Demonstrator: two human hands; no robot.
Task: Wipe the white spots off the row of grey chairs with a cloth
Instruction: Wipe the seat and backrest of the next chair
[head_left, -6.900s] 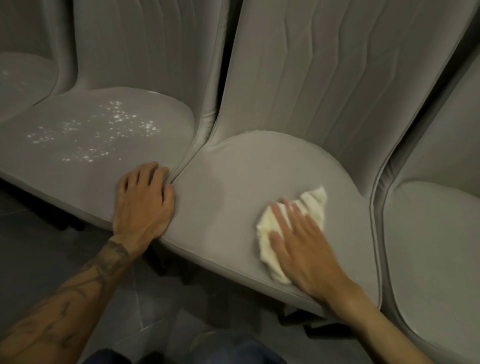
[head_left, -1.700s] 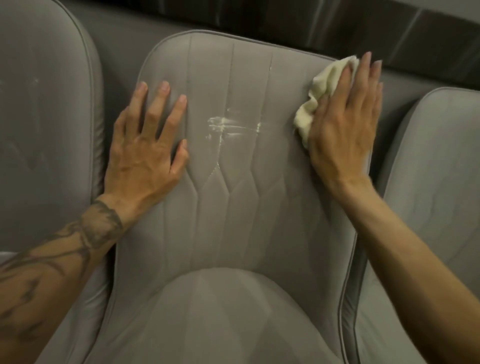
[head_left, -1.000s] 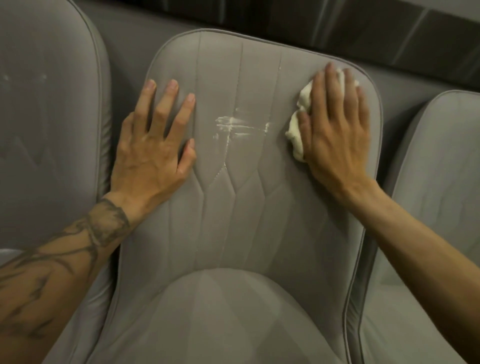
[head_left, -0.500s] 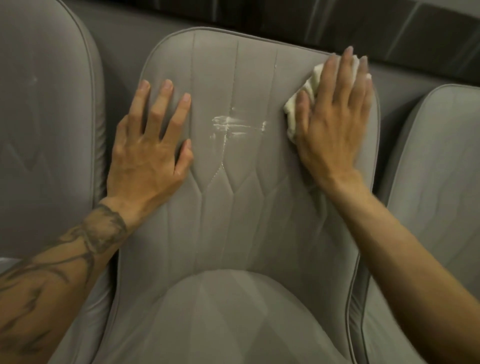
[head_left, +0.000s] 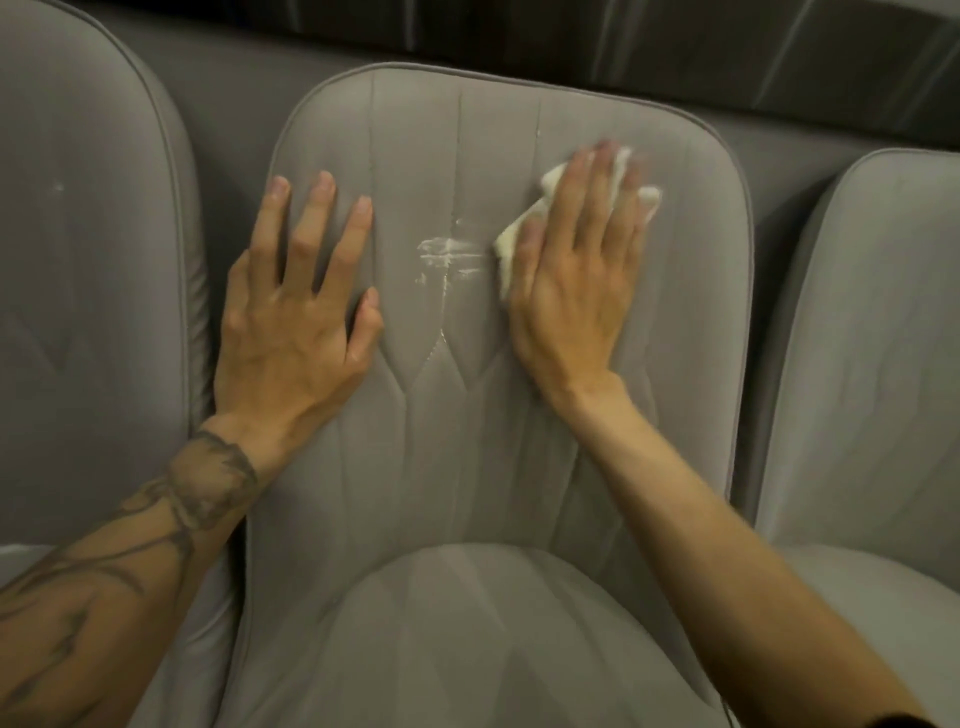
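The middle grey chair (head_left: 457, 447) fills the view, its quilted backrest facing me. White smears (head_left: 448, 255) streak the centre of that backrest. My right hand (head_left: 576, 280) presses a crumpled white cloth (head_left: 519, 234) flat against the backrest, just right of the smears, fingers straight and slightly blurred. Most of the cloth lies hidden under the palm. My left hand (head_left: 301, 317) rests flat on the backrest's left side, fingers spread, holding nothing.
A second grey chair (head_left: 88, 270) stands tight against the left, with a small white fleck on its backrest. A third grey chair (head_left: 872, 364) stands on the right. A dark wall panel (head_left: 675, 41) runs behind the backrests.
My right hand has slid the cloth down and left from the backrest's top right corner to the edge of the white smears. The left hand has stayed in place.
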